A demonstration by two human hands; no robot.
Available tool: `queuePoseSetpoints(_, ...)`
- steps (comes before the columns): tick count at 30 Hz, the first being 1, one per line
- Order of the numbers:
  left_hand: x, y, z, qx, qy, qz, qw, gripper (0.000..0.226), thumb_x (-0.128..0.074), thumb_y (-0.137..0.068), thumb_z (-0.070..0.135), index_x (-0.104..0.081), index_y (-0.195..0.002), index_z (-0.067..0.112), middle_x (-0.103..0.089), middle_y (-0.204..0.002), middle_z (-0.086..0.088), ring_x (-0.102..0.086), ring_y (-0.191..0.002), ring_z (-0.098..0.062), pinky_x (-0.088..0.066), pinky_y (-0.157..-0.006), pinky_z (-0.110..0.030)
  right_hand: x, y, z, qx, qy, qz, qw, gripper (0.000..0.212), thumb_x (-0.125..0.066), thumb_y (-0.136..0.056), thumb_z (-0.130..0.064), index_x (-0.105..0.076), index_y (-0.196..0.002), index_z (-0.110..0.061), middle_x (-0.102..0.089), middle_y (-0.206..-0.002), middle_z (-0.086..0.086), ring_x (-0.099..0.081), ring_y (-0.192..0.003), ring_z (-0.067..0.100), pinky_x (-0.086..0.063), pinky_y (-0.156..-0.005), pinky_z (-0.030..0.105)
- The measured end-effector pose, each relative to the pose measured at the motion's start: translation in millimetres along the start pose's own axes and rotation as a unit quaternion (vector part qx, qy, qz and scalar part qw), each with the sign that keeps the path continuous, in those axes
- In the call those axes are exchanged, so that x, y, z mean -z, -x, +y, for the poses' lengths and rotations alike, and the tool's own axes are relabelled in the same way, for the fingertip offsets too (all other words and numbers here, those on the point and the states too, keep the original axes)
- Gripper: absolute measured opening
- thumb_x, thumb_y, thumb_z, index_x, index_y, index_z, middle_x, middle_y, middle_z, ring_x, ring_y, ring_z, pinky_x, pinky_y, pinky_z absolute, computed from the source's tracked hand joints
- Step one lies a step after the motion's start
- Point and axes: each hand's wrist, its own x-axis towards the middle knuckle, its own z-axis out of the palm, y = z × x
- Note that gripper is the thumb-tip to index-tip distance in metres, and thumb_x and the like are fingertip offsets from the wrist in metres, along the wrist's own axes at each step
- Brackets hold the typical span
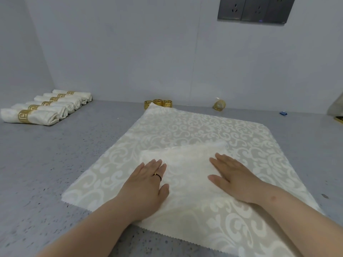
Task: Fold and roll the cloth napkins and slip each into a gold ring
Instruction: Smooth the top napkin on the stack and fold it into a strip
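A cream damask napkin [194, 130] lies spread on the grey counter, with its near corner folded over toward the middle as a white flap [185, 158]. My left hand [148, 180] presses flat on the flap's left side, fingers apart, a ring on one finger. On the flap's right side rests my right hand [233, 175], also flat and holding nothing. Three gold rings [158, 103] stand at the wall just beyond the napkin's far corner. Several rolled napkins in gold rings [46, 106] lie in a row at the far left.
A small gold and white object [219, 105] sits near the wall to the right of the rings. A small blue item [283, 113] lies further right. Cloth and a gold edge [336, 112] show at the right border. Power sockets [256, 9] are on the wall.
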Motion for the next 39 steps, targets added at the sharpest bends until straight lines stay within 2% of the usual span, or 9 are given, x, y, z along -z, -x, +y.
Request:
queuePoseSetpoints(6, 0.4, -2.2, -2.3, -0.005, 0.006, 0.005, 1.000, 0.066, 0.000, -0.089, 0.045, 0.011, -0.146, 0.014, 0.012, -0.155, 0.003, 0.014, -0.141, -0.007, 0.015, -0.108, -0.021, 10.8, -26.3, -25.9, 0.060, -0.001, 0.179, 0.982, 0.044, -0.030, -0.098, -0.024, -0.028, -0.142, -0.020, -0.009, -0.156, 0.005, -0.005, -0.144, 0.018, 0.000, -0.114, 0.025)
queuePoseSetpoints(11, -5.7, -2.5, -2.1, -0.010, 0.005, 0.019, 1.000, 0.107, 0.022, -0.049, 0.054, 0.009, -0.147, 0.014, 0.010, -0.156, 0.003, 0.014, -0.141, -0.006, 0.018, -0.104, -0.019, 4.4, -55.4, -80.2, 0.154, -0.050, 0.100, 0.982, 0.047, -0.026, -0.101, -0.019, -0.017, -0.147, -0.016, -0.009, -0.156, 0.002, -0.005, -0.144, 0.015, 0.000, -0.113, 0.022)
queuePoseSetpoints(20, 1.3, 2.1, -4.2, -0.072, 0.035, 0.056, 0.995, 0.129, 0.035, -0.039, 0.080, -0.006, -0.148, 0.023, -0.004, -0.155, 0.011, 0.017, -0.132, 0.008, 0.023, -0.104, -0.016, 6.2, -66.0, -26.1, 0.047, -0.049, 0.084, 0.994, 0.047, -0.026, -0.101, -0.026, -0.020, -0.146, -0.016, -0.016, -0.155, 0.003, -0.014, -0.142, 0.015, -0.006, -0.111, 0.021)
queuePoseSetpoints(24, 16.3, 12.9, -1.7, -0.191, 0.057, 0.111, 0.974, 0.066, -0.023, -0.077, 0.077, -0.057, -0.115, 0.037, -0.063, -0.109, 0.020, -0.036, -0.119, 0.007, -0.009, -0.107, -0.016, 23.6, -65.4, -18.8, 0.020, -0.067, 0.106, 0.992, 0.041, -0.041, -0.096, -0.030, -0.041, -0.136, -0.021, -0.039, -0.143, -0.001, -0.033, -0.132, 0.019, -0.019, -0.108, 0.028)
queuePoseSetpoints(29, 19.8, 14.3, 3.8, -0.232, -0.065, 0.145, 0.960, 0.039, -0.037, -0.071, 0.045, -0.070, -0.092, 0.042, -0.063, -0.071, 0.028, -0.053, -0.080, 0.014, -0.022, -0.100, -0.017, 42.5, -73.4, -19.8, 0.007, -0.052, 0.043, 0.998, 0.017, -0.046, -0.091, -0.027, -0.056, -0.105, -0.030, -0.057, -0.110, -0.007, -0.044, -0.112, 0.018, -0.019, -0.098, 0.027)
queuePoseSetpoints(31, 24.5, 12.4, -2.1, -0.254, -0.104, 0.135, 0.952, 0.036, -0.056, -0.071, 0.024, -0.069, -0.102, 0.037, -0.067, -0.071, 0.019, -0.061, -0.073, 0.005, -0.023, -0.097, -0.016, 50.1, -71.2, -20.4, -0.010, -0.068, 0.015, 0.998, 0.014, -0.047, -0.088, -0.023, -0.051, -0.075, -0.026, -0.053, -0.082, -0.008, -0.049, -0.087, 0.015, -0.030, -0.082, 0.021)
queuePoseSetpoints(33, 34.6, 9.6, -14.8, -0.262, -0.149, 0.178, 0.937, 0.036, -0.077, -0.046, 0.015, -0.075, -0.079, 0.031, -0.065, -0.057, 0.018, -0.063, -0.055, 0.000, -0.030, -0.087, -0.020, 56.1, -66.0, -22.7, -0.023, -0.089, -0.015, 0.996, 0.026, -0.049, -0.086, -0.021, -0.039, -0.062, -0.018, -0.041, -0.066, -0.005, -0.040, -0.061, 0.011, -0.028, -0.058, 0.019)
queuePoseSetpoints(36, 45.8, 5.1, -57.3, -0.223, -0.144, 0.242, 0.933, 0.018, -0.059, -0.058, 0.009, -0.068, -0.048, 0.022, -0.068, -0.062, 0.018, -0.064, -0.053, -0.002, -0.033, -0.091, -0.025, 61.0, -54.4, -29.5, -0.024, -0.145, -0.027, 0.989, 0.035, -0.052, -0.085, -0.024, -0.030, -0.058, -0.019, -0.031, -0.059, -0.004, -0.028, -0.052, 0.012, -0.022, -0.052, 0.024)
queuePoseSetpoints(39, 58.5, -4.2, -94.8, -0.134, -0.175, 0.285, 0.933, 0.039, -0.035, -0.068, 0.014, -0.070, -0.052, 0.017, -0.069, -0.062, 0.012, -0.067, -0.058, -0.005, -0.010, -0.110, -0.016, 59.0, -41.9, -47.4, 0.009, -0.245, -0.044, 0.969, 0.041, -0.054, -0.088, -0.024, -0.028, -0.057, -0.018, -0.034, -0.053, -0.004, -0.032, -0.047, 0.011, -0.027, -0.050, 0.020)
